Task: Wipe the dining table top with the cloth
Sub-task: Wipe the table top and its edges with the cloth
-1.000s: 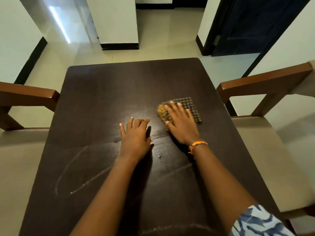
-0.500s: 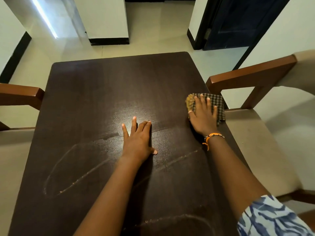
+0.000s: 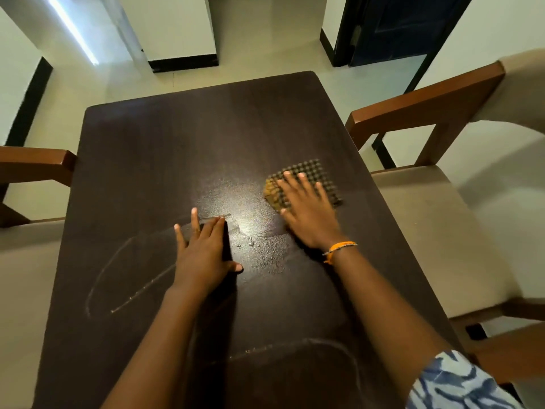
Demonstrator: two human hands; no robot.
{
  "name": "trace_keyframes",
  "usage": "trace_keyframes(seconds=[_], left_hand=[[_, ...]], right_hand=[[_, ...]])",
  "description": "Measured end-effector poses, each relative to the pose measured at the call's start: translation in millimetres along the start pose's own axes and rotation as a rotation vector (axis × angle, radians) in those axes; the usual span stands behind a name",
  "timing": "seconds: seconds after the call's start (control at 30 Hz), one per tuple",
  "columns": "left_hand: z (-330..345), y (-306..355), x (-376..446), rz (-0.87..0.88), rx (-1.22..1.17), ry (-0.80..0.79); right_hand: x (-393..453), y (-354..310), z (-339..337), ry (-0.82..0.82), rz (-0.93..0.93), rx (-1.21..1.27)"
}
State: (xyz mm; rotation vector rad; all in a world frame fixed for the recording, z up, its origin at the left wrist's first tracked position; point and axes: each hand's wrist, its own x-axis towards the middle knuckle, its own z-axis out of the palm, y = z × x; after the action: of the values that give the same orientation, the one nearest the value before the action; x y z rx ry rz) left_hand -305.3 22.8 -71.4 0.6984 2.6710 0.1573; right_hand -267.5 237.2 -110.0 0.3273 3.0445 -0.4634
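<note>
A dark brown dining table (image 3: 147, 160) fills the middle of the view. A folded checked cloth (image 3: 317, 175) with a yellow-brown edge lies on its right half. My right hand (image 3: 309, 215) presses flat on the cloth, fingers spread, an orange band on the wrist. My left hand (image 3: 203, 249) rests flat on the bare table top, left of the cloth, holding nothing. Water droplets (image 3: 259, 252) and curved wet streaks (image 3: 118, 278) mark the surface between and near my hands.
A wooden chair with a beige seat (image 3: 436, 219) stands tight against the table's right side. Another chair's wooden back (image 3: 35, 162) sits at the left. Beyond the table lie pale floor tiles, a white pillar (image 3: 180, 28) and a dark door (image 3: 401, 25).
My right hand has slid the cloth from the table's right edge back leftward toward the middle. My left hand has stayed planted on the table.
</note>
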Motion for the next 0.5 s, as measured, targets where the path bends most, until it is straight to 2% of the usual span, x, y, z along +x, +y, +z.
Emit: trace_keyframes(seconds=[0.17,0.3,0.4,0.5], left_hand=[[-1.5,10.2,3.8,-0.024,0.057,-0.021],[-0.3,9.9,2.2,-0.042,0.021,-0.015],[0.4,9.0,1.7,-0.044,-0.004,-0.015],[-1.2,9.9,3.8,-0.045,0.021,-0.037]], right_hand=[[-20.0,81.3,-23.5,0.092,0.317,0.03],[-20.5,70.8,-21.3,0.112,0.441,0.034],[-23.6,33.2,-12.0,0.11,0.407,0.0],[-32.0,-27.5,6.6,0.094,0.223,-0.025]])
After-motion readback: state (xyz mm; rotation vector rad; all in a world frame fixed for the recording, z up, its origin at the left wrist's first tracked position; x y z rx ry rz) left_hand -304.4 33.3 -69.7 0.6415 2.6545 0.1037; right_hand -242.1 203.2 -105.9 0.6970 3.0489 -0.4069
